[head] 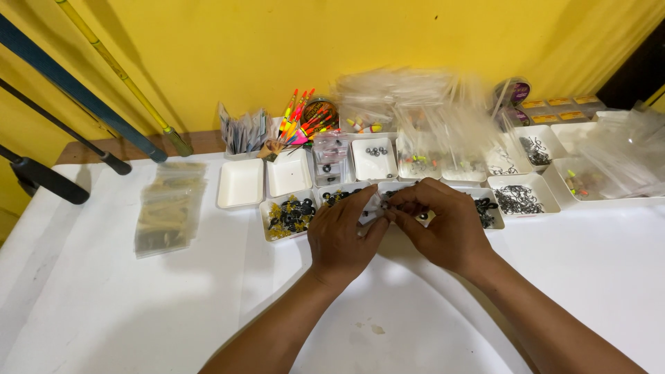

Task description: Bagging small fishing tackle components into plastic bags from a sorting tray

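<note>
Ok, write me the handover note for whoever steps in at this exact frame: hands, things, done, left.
Left hand: pinching a small clear bag, grip shut on it.
Right hand: fingers on the same bag from the other side; contents too small to tell.
Things: both hands work over the front row of white trays, which hold small black parts and hooks. A stack of bags lies to the left on the white table; bright floats stand behind.
Done: the bag is picked up.
Left: whether it is being filled or emptied cannot be told.
</note>
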